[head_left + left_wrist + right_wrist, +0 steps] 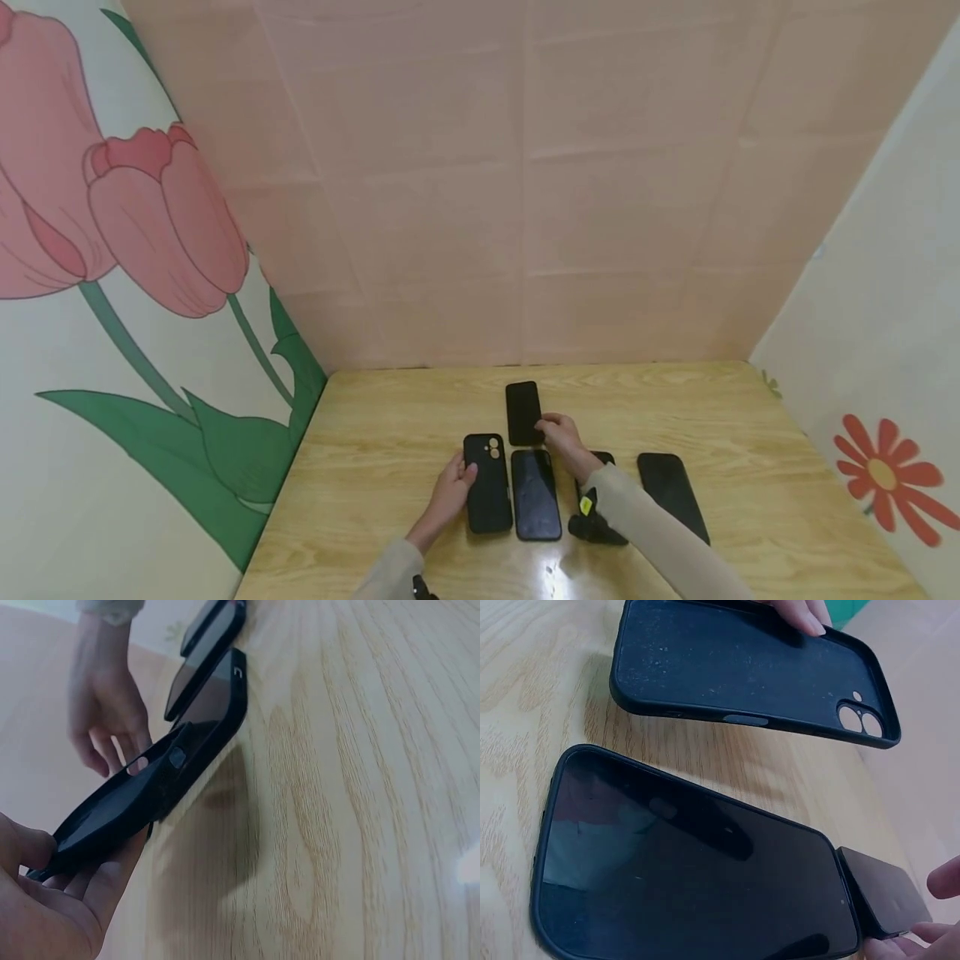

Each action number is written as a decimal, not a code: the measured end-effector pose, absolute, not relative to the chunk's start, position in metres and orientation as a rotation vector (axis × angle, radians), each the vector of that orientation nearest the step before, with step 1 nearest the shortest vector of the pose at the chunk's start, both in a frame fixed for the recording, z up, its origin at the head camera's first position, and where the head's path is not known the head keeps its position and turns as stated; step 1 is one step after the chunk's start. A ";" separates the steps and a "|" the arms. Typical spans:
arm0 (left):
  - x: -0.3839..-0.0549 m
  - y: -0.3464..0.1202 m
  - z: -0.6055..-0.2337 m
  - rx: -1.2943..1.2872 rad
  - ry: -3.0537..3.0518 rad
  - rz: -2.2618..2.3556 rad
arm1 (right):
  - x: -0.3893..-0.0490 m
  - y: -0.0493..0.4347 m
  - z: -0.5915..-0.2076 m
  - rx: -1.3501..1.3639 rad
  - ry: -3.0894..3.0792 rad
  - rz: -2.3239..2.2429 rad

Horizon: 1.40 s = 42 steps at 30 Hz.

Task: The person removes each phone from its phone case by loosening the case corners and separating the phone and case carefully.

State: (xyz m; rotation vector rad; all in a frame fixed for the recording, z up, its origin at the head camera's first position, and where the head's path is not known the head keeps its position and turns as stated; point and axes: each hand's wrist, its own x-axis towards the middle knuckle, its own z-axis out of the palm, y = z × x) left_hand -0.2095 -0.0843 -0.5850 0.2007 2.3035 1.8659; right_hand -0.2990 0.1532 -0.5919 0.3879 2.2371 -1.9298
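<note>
Head view shows a wooden table [390, 417] with several dark flat things on it, and two hands at work around its middle. The left hand [450, 490] has a firm hold of the black phone case [488, 485]; in the left wrist view the thumb lies over the rim and the fingers go underneath. The case is tilted and raised from the table, and the right wrist view shows its hollow inside with two large camera holes.

The right hand [561, 435] is at the small phone [522, 411], which is the thing nearest to the back edge of the table. The fingertips are at its right side, near its lower corner. The thumb stands apart from the fingers, so I cannot tell whether the phone is really pinched. Just below it, toward the front edge, the larger phone [536, 496] lies with the screen up. Closer to the right edge are a half-hidden dark item [606, 458] and a flat black item [671, 487].

In my judgement, the step in hand is placing or taking the small phone while the case is held aside. Taking it would call for closing the thumb on it first; placing it, for loosening the fingers gently.
</note>
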 end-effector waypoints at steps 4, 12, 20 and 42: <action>-0.208 -0.087 -0.586 0.204 2.322 1.836 | -0.300 0.155 -0.593 0.384 2.242 -1.914; -0.209 -0.092 -0.589 0.191 2.342 1.810 | -0.302 0.155 -0.593 0.375 2.250 -1.911; -0.207 -0.094 -0.589 0.168 2.319 1.815 | -0.302 0.151 -0.594 0.409 2.259 -1.916; -0.210 -0.089 -0.604 0.184 2.348 1.763 | -0.295 0.155 -0.591 0.397 2.340 -1.869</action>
